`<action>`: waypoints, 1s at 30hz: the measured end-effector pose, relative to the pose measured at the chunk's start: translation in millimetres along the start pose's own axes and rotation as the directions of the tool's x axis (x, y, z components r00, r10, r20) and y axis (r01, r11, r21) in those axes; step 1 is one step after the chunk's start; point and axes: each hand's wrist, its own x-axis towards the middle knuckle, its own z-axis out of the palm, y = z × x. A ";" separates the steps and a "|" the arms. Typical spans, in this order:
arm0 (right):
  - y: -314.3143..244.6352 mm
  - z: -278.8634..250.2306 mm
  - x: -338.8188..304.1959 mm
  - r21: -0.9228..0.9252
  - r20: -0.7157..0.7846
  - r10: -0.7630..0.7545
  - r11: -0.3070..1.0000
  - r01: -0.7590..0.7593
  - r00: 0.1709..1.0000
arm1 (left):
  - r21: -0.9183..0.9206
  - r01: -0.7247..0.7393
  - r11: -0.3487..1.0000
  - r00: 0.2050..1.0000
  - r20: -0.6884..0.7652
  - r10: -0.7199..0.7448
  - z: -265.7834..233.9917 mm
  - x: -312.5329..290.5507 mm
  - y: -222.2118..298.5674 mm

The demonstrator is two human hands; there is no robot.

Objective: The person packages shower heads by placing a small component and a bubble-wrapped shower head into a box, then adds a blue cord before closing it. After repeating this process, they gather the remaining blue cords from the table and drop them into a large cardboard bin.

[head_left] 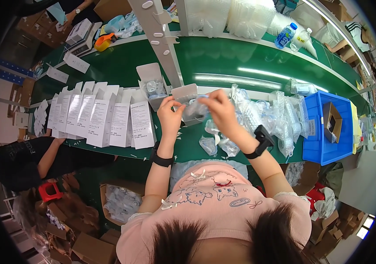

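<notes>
Green surface across the middle of my view. On its left, a row of white cartons stands upright; whether they are packed, I cannot tell. Right of centre, a heap of clear bagged parts; farther right, a blue crate. One open carton already holds bagged parts. A nearer carton, flap up, sits between the hands; I judge its filling under way, many bags left. Left hand: fingers curled at its edge, grip unclear. Right hand: pinching a clear bag over it.
</notes>
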 end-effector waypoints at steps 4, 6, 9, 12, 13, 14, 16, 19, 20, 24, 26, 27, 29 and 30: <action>13.9 26.7 -10.9 -0.022 0.117 -0.115 0.993 0.118 0.987 | 0.011 -0.085 0.996 0.996 -0.020 0.085 3.4 1.0 -10.7; 19.7 26.6 -15.9 0.027 0.063 -0.080 0.997 0.078 0.995 | 0.016 -0.118 0.993 0.993 -0.022 0.119 4.1 2.6 -14.5; 30.8 -3.9 -16.2 -0.086 -0.148 0.091 0.991 -0.105 0.985 | -0.035 -0.022 0.999 1.000 -0.018 0.021 0.5 1.0 -13.0; 74.9 -34.7 -33.7 -0.152 -0.135 0.241 0.953 -0.260 0.961 | -0.040 0.000 0.999 1.000 -0.011 -0.001 -1.4 1.5 -10.9; 89.3 -37.4 -45.1 -0.205 -0.058 0.333 0.919 -0.338 0.941 | -0.042 0.003 0.999 1.000 -0.010 -0.003 0.2 2.6 -11.4; 95.8 -34.9 -55.3 -0.208 -0.059 0.343 0.914 -0.348 0.937 | -0.043 0.008 0.999 1.000 0.000 -0.008 1.5 3.9 -13.5; 98.1 -29.1 -69.1 -0.582 0.027 0.166 0.804 -0.120 0.986 | -0.038 -0.044 0.998 0.999 -0.012 0.044 3.1 6.5 -18.0; 89.4 -23.9 -71.2 -0.690 0.061 0.085 0.723 -0.020 0.995 | -0.045 -0.040 0.998 0.999 -0.013 0.040 2.8 3.3 -19.7; 85.9 -19.8 -69.4 -0.652 0.021 0.077 0.757 -0.045 0.997 | -0.056 -0.014 0.998 1.000 -0.011 0.014 1.6 1.8 -19.0; 88.8 -0.4 -74.6 -0.423 0.200 0.358 0.871 -0.250 0.912 | -0.063 -0.006 0.998 1.000 -0.008 0.005 1.0 2.2 -14.5; 89.9 13.6 -81.4 -0.333 0.332 0.464 0.872 -0.359 0.821 | -0.057 -0.008 0.998 1.000 -0.009 0.008 1.4 1.1 -15.9; 86.3 22.4 -86.1 -0.298 0.472 0.414 0.906 -0.301 0.778 | -0.055 -0.020 0.998 1.000 -0.015 0.019 1.4 0.7 -17.4; 81.7 36.8 -98.5 -0.251 0.602 0.354 0.935 -0.251 0.716 | -0.050 -0.046 0.998 0.999 -0.026 0.045 1.6 0.9 -19.5; 80.5 43.5 -107.3 -0.270 0.623 0.294 0.951 -0.154 0.725 | -0.048 -0.042 0.998 0.999 -0.024 0.041 1.6 0.6 -19.9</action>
